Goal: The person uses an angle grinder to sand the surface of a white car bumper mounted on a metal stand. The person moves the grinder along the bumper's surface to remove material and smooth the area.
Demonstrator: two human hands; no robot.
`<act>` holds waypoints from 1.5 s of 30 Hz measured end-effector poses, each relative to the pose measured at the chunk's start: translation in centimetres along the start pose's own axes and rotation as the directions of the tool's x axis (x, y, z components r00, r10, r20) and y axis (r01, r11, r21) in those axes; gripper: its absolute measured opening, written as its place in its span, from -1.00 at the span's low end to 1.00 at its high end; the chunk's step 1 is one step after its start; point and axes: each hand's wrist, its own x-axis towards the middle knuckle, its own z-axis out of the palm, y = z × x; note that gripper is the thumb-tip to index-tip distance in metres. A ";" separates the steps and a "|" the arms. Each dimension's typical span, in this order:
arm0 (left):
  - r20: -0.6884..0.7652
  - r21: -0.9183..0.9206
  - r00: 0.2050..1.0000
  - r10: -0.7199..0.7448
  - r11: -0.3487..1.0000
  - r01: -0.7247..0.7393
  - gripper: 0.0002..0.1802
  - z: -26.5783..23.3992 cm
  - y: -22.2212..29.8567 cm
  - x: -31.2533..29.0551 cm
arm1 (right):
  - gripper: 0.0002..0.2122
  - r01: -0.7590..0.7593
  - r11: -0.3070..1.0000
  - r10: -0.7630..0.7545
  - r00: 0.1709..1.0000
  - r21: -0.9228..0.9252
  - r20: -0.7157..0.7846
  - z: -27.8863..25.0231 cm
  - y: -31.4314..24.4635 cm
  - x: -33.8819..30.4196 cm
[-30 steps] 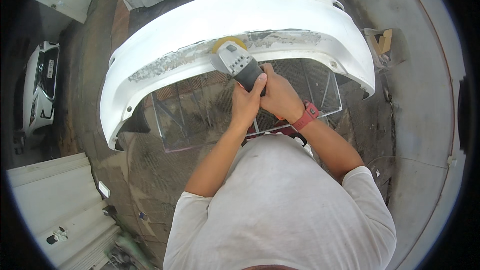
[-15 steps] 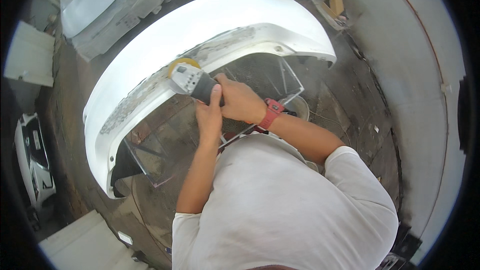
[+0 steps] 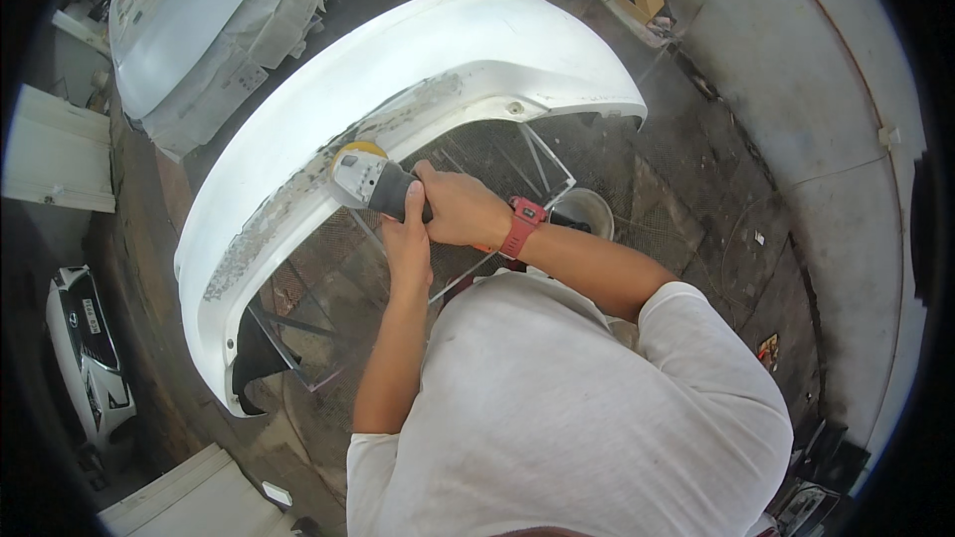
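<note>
A white car bumper [image 3: 288,139] arches in front of me, with a grey, patchy, worn strip [image 3: 261,239] along its lower band. My right hand [image 3: 466,209], a red watch on its wrist, is closed around the dark rear part of a power sander [image 3: 370,182]. On the same grip, from the near side, is my left hand [image 3: 406,247], its thumb lying along the top. The sander's yellow disc [image 3: 360,149] rests at the worn strip; its contact face is hidden.
A metal stand [image 3: 542,154] shows beneath the bumper, with a pale bucket [image 3: 587,211] beside it. Wrapped pale body parts [image 3: 214,50] lie at far left, and another white bumper [image 3: 90,348] below them. An opened carton [image 3: 642,0] sits by the right wall [image 3: 796,70].
The view has shifted, so the bumper and surroundings sit somewhat lower in the picture. Both hands keep hold of the sander, which stays at about the same part of the worn strip.
</note>
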 end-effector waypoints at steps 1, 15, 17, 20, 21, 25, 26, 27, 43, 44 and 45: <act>0.014 0.027 1.000 -0.013 1.000 0.012 -0.43 0.4 0.0 0.0 | -0.52 0.004 1.000 -0.003 0.999 0.018 -0.034 0.1 0.6 -0.2; 0.027 0.022 0.999 -0.025 0.999 0.024 -0.47 5.5 -2.3 0.3 | -0.51 -0.067 0.997 0.066 0.997 0.027 0.029 -3.8 4.7 -1.1; 0.022 0.035 1.000 -0.008 0.999 0.008 -0.47 5.8 -2.2 0.6 | -0.51 -0.061 0.996 0.061 0.998 0.062 -0.007 -4.1 4.4 -1.2; 0.032 0.074 0.999 0.006 0.997 -0.009 -0.46 6.1 -3.2 1.0 | -0.52 -0.035 0.996 0.037 0.999 0.084 -0.020 -3.9 5.7 -1.4; 0.014 0.059 1.000 -0.009 0.998 0.008 -0.45 6.6 -3.0 0.8 | -0.52 -0.036 0.997 0.036 0.999 0.062 0.012 -4.4 6.2 -1.2; 0.010 0.045 1.000 -0.007 0.999 0.006 -0.41 8.0 -2.7 0.6 | -0.51 -0.028 0.998 0.029 0.999 0.057 -0.023 -5.1 6.6 -1.2; 0.020 0.067 1.000 0.000 0.998 -0.001 -0.41 8.0 -2.7 1.0 | -0.51 -0.037 0.996 0.039 0.999 0.082 -0.025 -5.3 6.7 -1.2; 0.032 0.089 0.999 0.002 0.996 -0.005 -0.40 8.1 -2.8 1.1 | -0.50 -0.050 0.993 0.053 0.998 0.107 -0.026 -5.4 6.8 -1.4; 0.081 0.124 0.996 -0.025 0.992 0.015 -0.42 12.2 -4.4 1.6 | -0.52 -0.076 0.991 0.084 0.993 0.110 -0.078 -8.9 8.9 -2.3; 0.086 0.123 0.996 -0.015 0.992 0.004 -0.40 12.3 -5.1 1.7 | -0.52 -0.081 0.992 0.087 0.995 0.100 -0.055 -8.9 9.3 -2.5; 0.094 0.125 0.996 0.003 0.992 -0.015 -0.38 12.4 -5.5 2.2 | -0.53 -0.081 0.993 0.085 0.996 0.090 -0.041 -9.1 9.8 -2.5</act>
